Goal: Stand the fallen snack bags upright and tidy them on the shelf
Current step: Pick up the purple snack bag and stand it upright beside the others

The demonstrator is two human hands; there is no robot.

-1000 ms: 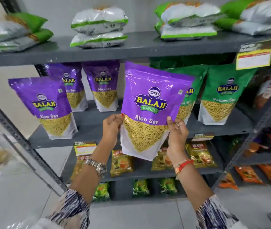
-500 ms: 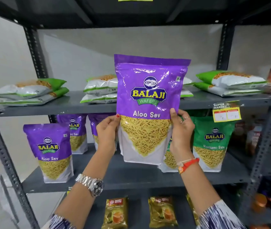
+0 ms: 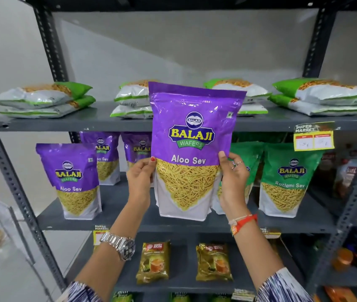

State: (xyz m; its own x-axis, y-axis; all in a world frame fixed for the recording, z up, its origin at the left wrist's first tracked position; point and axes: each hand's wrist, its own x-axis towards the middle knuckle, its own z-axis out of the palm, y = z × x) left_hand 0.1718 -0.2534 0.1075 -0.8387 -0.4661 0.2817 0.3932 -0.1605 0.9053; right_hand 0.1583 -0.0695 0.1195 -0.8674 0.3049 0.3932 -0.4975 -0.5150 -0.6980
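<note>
- Far left, upper shelf: two green-and-white snack bags lying flat, stacked one on the other.
- Below, middle shelf: purple Aloo Sev bag standing upright near the front edge; two more purple bags upright behind it.
- Left hand: fingers curled round the left edge of the held Aloo Sev bag, thumb on its front. Metal wristwatch on that wrist.
- Held bag: upright, label facing the camera, lifted in front of the shelves, its base above the middle shelf's front and its top overlapping the upper shelf.
- Right hand: closed on the bag's right edge, thumb on front. Red-orange band at the wrist.
- Right of the hands: green Ratlami Sev bag upright on the middle shelf; yellow price tag on the upper shelf's edge.
- Upper right: another flat stack of green-and-white bags.
- Lower shelf: two gold tea packets.
</note>
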